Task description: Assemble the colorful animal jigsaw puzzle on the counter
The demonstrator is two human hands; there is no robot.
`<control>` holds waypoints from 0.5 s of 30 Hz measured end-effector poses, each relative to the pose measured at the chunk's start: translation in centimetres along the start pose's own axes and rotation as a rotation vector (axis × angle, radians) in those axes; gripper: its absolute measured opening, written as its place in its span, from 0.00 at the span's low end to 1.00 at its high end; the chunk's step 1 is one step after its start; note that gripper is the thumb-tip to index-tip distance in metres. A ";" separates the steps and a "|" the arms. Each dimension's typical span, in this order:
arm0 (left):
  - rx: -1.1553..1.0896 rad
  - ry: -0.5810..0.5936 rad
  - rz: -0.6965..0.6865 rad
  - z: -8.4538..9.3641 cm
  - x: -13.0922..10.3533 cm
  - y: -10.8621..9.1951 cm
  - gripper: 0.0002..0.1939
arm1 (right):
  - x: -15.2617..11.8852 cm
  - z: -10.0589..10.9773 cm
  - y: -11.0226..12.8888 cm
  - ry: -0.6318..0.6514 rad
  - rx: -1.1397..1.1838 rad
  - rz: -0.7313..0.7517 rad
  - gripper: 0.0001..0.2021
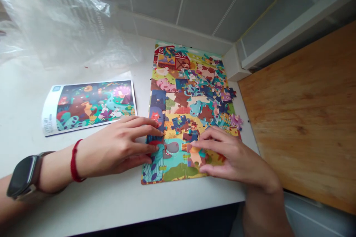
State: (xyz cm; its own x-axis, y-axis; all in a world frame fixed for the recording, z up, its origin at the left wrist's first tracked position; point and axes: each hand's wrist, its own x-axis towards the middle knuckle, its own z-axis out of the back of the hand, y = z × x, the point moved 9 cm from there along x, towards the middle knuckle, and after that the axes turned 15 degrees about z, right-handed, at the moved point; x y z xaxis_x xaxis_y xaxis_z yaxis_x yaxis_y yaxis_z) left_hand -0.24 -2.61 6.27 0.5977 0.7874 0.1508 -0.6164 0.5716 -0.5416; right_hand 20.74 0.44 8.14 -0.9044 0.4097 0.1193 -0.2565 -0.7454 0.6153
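Orange pc [195, 154] is R of front-to-back strip [157, 97], nearer my R hand [236, 157], grip unclear; L hand [122, 142] on strip, holding nothing.

Booklet [96, 105] lies left of the puzzle [175, 172], plastic bag [69, 29] behind it.

A hand could pass over the bare white table [125, 203] along its near edge; leftward, the glossy rectangular picture sheet [94, 105] and crumpled clear plastic bag [69, 33] obstruct.
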 end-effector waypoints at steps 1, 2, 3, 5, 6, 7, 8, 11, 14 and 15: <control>0.002 -0.002 0.003 0.0 0.0 0.0 0.08 | 0.0 -0.7 0.2 0.042 -0.003 0.002 0.23; 0.004 -0.003 0.004 0.0 0.0 0.0 0.08 | 0.0 -1.3 0.4 0.077 -0.020 -0.004 0.23; 0.004 -0.005 0.005 -0.1 0.0 0.1 0.08 | 0.0 -1.8 0.5 0.103 -0.046 -0.017 0.23; 0.004 -0.005 0.006 -0.1 0.0 0.1 0.08 | 0.0 -2.6 0.5 0.133 -0.095 -0.037 0.24; 0.005 -0.003 0.005 -0.2 0.0 0.1 0.08 | 0.0 -2.8 0.5 0.140 -0.111 -0.040 0.23; 0.006 0.000 0.005 -0.2 0.0 0.1 0.08 | 0.0 -2.9 0.6 0.144 -0.121 -0.037 0.22; 0.008 0.003 0.007 -0.3 0.0 0.2 0.08 | 0.0 -3.0 0.7 0.143 -0.129 -0.029 0.22; 0.013 0.005 0.009 -0.3 0.0 0.3 0.08 | 0.0 -2.6 0.9 0.111 -0.143 -0.001 0.21; 0.005 0.006 0.003 -0.2 0.0 0.2 0.09 | 0.0 -2.1 0.9 0.048 -0.121 0.013 0.24; -0.003 0.005 0.000 -0.1 0.0 0.2 0.09 | 0.0 -2.0 0.8 0.026 -0.111 0.010 0.24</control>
State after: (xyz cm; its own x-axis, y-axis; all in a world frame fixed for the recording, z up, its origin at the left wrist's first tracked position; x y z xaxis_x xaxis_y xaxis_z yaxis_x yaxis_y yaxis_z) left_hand -0.32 -2.54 6.07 0.6003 0.7863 0.1464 -0.6151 0.5708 -0.5438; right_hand 19.87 -1.25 7.07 -0.9155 0.3887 0.1038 -0.2820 -0.8039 0.5236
